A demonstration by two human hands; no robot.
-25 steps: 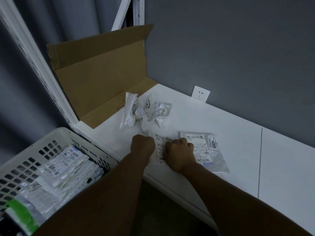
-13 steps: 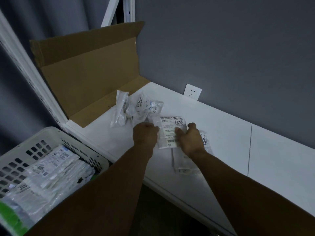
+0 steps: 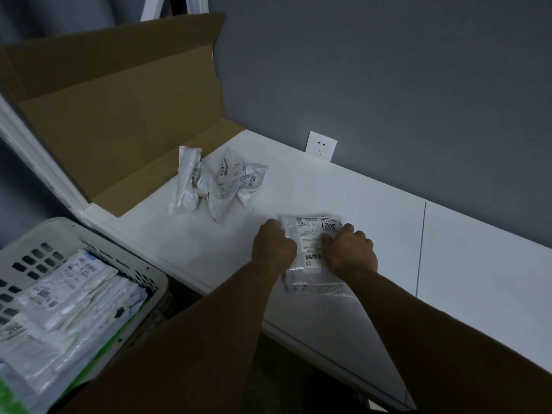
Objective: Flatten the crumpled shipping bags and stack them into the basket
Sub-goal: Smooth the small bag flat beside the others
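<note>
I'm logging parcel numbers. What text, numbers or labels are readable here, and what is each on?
"3021": on the label of the flat bag held between the left hand and right hand.
That label's small print: too small to read.
Crumpled bags: printing blurred, unreadable.
Stacked bags in the basket: numbers blurred, unreadable.

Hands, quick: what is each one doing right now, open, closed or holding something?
Left hand: fingers curled, gripping the left edge of the 3021 bag.
Right hand: fingers curled, gripping the same bag's right side.
</note>
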